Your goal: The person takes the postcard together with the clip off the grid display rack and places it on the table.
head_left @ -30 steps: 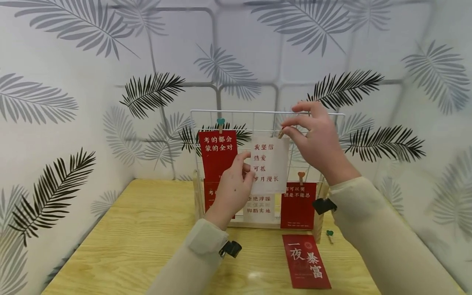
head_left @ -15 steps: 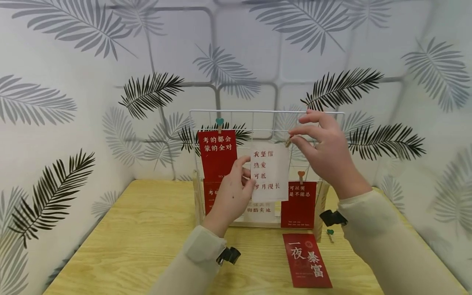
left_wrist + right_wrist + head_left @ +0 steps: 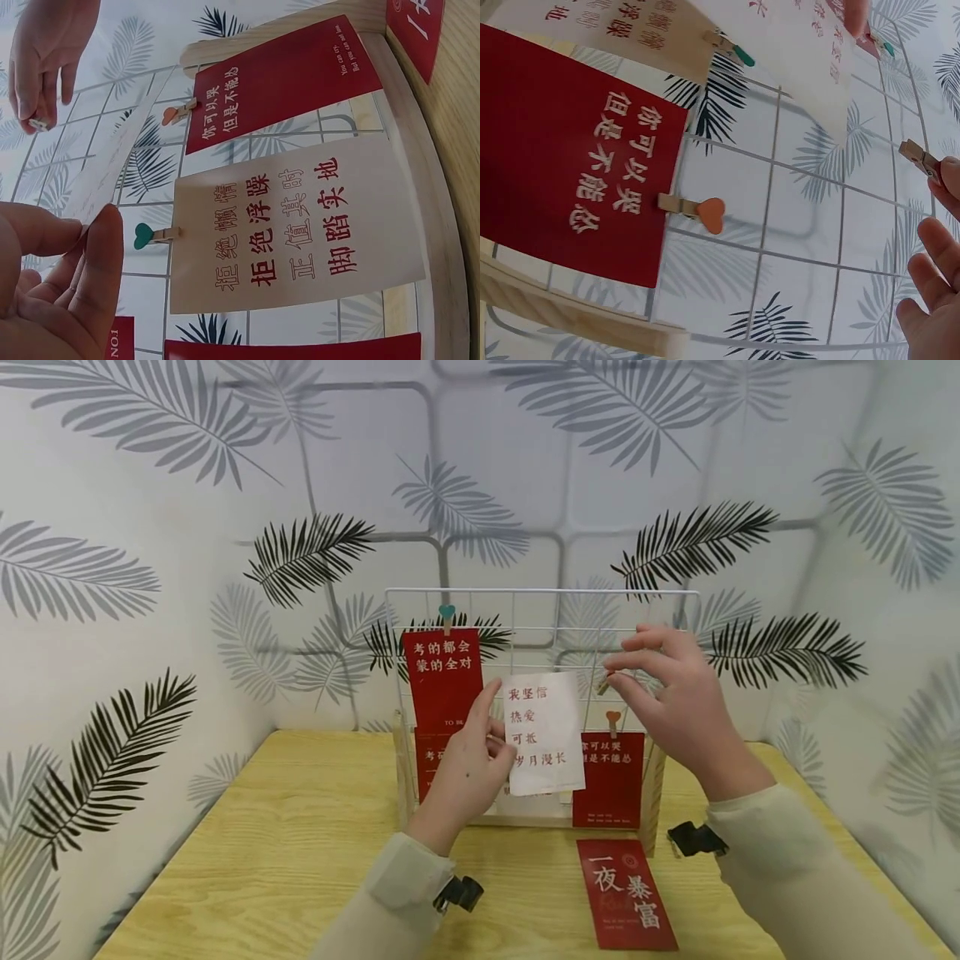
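Observation:
My left hand (image 3: 471, 764) pinches a white card (image 3: 546, 735) with red characters by its left edge, in front of the wire grid rack (image 3: 525, 591). To the right, my right hand (image 3: 678, 706) pinches a small wooden clothespin (image 3: 913, 152) between thumb and fingertips, apart from the card. In the left wrist view, another white card (image 3: 300, 225) hangs behind from a clothespin with a green heart (image 3: 144, 236). Beside it a red card (image 3: 611, 793) hangs from a clothespin with an orange heart (image 3: 613, 718).
At the rack's upper left, a red card (image 3: 444, 685) hangs from a clothespin with a teal heart (image 3: 447, 612), above another red card (image 3: 427, 756). A red card with white characters (image 3: 626, 893) lies on the wooden table (image 3: 247, 843). Patterned walls stand close behind and beside.
The white card has moved down in my left hand. My right hand has moved down and right with the clothespin, farther from the card. A green-heart clothespin on the table is now hidden.

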A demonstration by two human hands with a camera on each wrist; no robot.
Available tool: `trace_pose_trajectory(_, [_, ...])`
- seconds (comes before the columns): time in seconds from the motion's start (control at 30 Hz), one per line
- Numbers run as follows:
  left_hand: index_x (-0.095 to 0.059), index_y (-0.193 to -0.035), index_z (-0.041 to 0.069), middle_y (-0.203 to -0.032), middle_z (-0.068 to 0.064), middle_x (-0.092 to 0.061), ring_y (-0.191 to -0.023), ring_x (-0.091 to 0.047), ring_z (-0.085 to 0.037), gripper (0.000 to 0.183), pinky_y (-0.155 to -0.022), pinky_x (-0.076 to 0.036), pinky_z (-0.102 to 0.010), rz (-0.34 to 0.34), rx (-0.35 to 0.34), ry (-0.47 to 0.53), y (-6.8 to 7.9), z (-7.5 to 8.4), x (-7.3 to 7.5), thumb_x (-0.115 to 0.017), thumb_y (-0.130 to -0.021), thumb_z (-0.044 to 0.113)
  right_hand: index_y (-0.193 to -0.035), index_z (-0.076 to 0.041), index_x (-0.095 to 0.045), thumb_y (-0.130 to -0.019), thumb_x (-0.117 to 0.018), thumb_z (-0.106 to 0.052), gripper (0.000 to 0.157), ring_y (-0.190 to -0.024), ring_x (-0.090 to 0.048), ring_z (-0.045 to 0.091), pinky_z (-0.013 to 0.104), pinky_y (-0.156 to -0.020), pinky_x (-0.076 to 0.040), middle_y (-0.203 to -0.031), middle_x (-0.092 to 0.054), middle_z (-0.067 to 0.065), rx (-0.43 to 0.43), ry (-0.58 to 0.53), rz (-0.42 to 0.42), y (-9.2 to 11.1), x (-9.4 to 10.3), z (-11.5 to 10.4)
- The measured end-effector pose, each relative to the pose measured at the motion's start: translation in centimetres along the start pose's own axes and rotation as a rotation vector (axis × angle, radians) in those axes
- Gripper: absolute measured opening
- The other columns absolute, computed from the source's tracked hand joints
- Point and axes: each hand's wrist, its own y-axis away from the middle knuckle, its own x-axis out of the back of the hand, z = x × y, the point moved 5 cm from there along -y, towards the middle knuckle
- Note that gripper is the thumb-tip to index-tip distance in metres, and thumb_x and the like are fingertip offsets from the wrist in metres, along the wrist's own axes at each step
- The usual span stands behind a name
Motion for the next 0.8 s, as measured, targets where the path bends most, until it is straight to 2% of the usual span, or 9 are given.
trace_pose_trajectory(0.2, [-0.015, -0.162, 0.037, -0.101, 0.0, -0.057, -0.079, -0.062, -0.016, 0.092, -0.066, -0.056, -0.028, -0.022, 0.017, -0.023, 0.2, -0.3, 0.0, -0.069, -0.091, 0.01, -0.104, -0.008, -0.078, -0.091, -0.076, -0.012, 0.013, -0.133, -0.045, 0.035, 0.062, -0.107, -0.034, -0.123, -0.062, 0.012, -0.025, 0.004, -0.016, 1.3, -0.3, 0.6])
trace_pose_trajectory(0.37, [-0.018, -0.16, 0.04, -0.098, 0.001, -0.057, -0.073, -0.061, -0.016, 0.095, -0.066, -0.056, -0.026, -0.054, 0.044, -0.048, 0.4, -0.5, -0.1, -0.072, -0.088, 0.009, -0.104, -0.007, -0.077, -0.09, -0.077, -0.011, 0.014, -0.128, -0.048, 0.036, 0.062, -0.104, -0.037, -0.122, -0.062, 0.013, -0.043, -0.017, -0.022, 2.4, -0.5, 1.2])
trace_pose_trajectory(0.57, [-0.018, -0.158, 0.047, -0.095, -0.001, -0.056, -0.064, -0.058, -0.018, 0.099, -0.055, -0.054, -0.031, -0.071, 0.058, -0.028, 0.6, -1.0, 0.0, -0.07, -0.086, 0.003, -0.103, -0.007, -0.077, -0.092, -0.075, -0.011, 0.012, -0.12, -0.051, 0.034, 0.061, -0.098, -0.04, -0.119, -0.062, 0.01, -0.076, -0.042, -0.035, 3.5, -0.6, 1.6])
trace_pose_trajectory(0.67, [-0.02, -0.158, 0.045, -0.095, -0.003, -0.056, -0.064, -0.059, -0.018, 0.097, -0.054, -0.053, -0.032, -0.099, 0.087, 0.005, 0.9, -1.5, -0.2, -0.07, -0.086, 0.003, -0.103, -0.007, -0.077, -0.093, -0.073, -0.012, 0.012, -0.118, -0.052, 0.033, 0.061, -0.097, -0.04, -0.118, -0.063, 0.01, -0.108, -0.043, -0.054, 4.4, -0.8, 2.2])
trace_pose_trajectory(0.8, [-0.022, -0.159, 0.036, -0.094, -0.005, -0.058, -0.068, -0.063, -0.019, 0.093, -0.058, -0.056, -0.034, -0.13, 0.125, 0.071, 1.3, -2.3, -0.5, -0.07, -0.087, 0.003, -0.105, -0.007, -0.076, -0.095, -0.071, -0.014, 0.013, -0.118, -0.052, 0.033, 0.063, -0.096, -0.041, -0.118, -0.063, 0.009, -0.15, -0.04, -0.079, 5.7, -0.7, 3.0])
